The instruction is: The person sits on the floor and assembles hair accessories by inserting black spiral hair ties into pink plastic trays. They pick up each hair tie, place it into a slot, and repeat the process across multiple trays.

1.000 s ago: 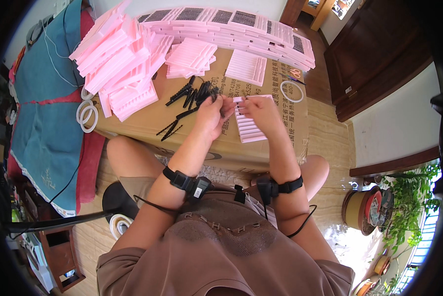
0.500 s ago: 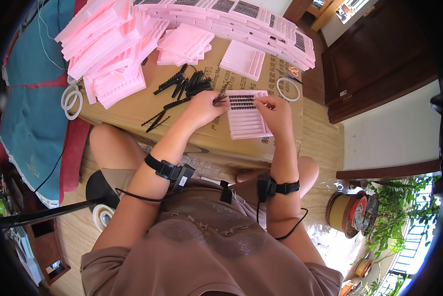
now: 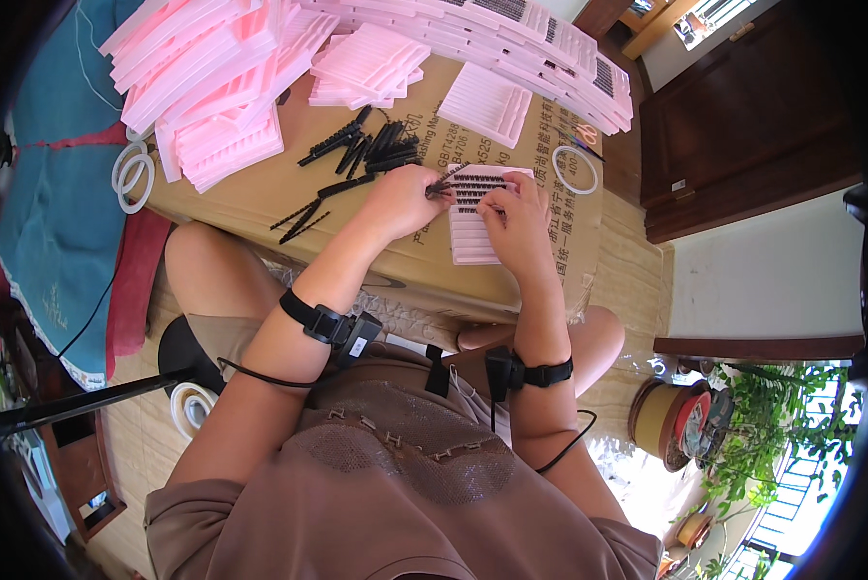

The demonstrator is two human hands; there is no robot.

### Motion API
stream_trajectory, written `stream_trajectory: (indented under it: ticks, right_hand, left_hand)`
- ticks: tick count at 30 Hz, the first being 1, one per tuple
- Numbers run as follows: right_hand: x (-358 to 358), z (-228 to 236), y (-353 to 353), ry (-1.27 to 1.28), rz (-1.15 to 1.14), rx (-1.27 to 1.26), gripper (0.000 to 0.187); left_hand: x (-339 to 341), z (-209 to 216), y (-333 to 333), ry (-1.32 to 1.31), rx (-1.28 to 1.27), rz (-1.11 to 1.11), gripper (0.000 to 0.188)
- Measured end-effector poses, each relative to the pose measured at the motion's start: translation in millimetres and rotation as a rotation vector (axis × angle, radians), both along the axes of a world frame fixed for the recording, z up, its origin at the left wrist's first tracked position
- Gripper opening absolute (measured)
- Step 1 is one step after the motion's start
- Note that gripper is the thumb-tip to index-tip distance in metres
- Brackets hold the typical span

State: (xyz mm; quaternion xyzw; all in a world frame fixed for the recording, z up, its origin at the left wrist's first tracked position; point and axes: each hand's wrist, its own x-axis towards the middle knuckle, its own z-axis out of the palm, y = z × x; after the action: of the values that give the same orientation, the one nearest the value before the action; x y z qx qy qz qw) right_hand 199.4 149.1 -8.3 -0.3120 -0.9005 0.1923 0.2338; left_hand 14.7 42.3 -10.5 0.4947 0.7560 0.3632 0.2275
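A pink ridged tray (image 3: 474, 253) lies on the cardboard box, with several rows of black false-lash strips (image 3: 472, 190) across its far half. My left hand (image 3: 412, 201), at the tray's left edge, is closed on a few dark lash strips (image 3: 441, 187) that poke out past the fingertips toward the rows. Over the tray's right side, my right hand (image 3: 521, 224) has its fingers curled, the thumb and forefinger at the nearest filled row; what they pinch, if anything, is hidden. Loose black strips (image 3: 390, 150) lie in a heap beyond my left hand.
Stacked pink trays (image 3: 197, 77) rise at the far left, with a smaller pile (image 3: 371, 63) beside them. One pink tray (image 3: 485, 101) lies apart. A long row of filled trays (image 3: 559, 68) lines the box's (image 3: 356, 227) far edge. White rings (image 3: 576, 170) lie right and left.
My right hand has shifted from the far row's right end leftward and nearer over the tray, its fingers more curled. My left hand still holds its strips; the view has shifted slightly.
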Motion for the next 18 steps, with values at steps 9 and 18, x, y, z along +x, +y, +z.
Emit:
stream_trajectory:
  ticks: [9,18]
  right_hand:
    - [-1.7,1.3,-1.3,-0.034,-0.021,0.008,0.008]
    - [-2.8,1.7,-3.5,-0.026,-0.036,0.004,0.008]
  left_hand:
    - [0.4,2.1,-0.1,0.041,-0.047,0.003,0.023]
    - [-0.7,5.6,-0.3,-0.029,-0.032,-0.043,0.026]
